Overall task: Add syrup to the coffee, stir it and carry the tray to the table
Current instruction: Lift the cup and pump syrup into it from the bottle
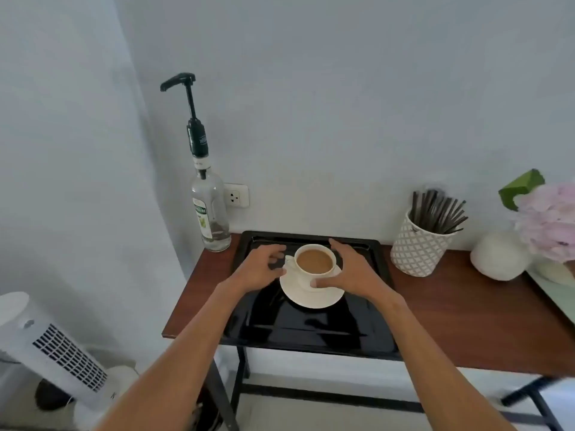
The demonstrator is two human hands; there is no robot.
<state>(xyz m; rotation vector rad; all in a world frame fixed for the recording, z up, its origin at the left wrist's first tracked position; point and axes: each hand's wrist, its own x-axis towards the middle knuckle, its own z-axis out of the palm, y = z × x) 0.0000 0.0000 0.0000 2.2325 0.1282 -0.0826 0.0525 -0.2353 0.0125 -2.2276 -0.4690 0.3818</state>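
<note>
On glossy black rectangular tray (311,331), far half: round white cup (314,263) of milky coffee on white saucer (311,298). Left hand (256,269) fingers curled loosely by cup handle, contact unclear. Right hand (348,270) spread wide, thumb touching cup's near side. Clear glass syrup bottle (211,213) with black pump stands far left on brown wooden table (466,312). Right table edge cut off.

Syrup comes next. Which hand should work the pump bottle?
Left. The syrup pump bottle stands at the desk's back left corner, on the left hand's side. The right hand is across the coffee cup, already touching it.
</note>
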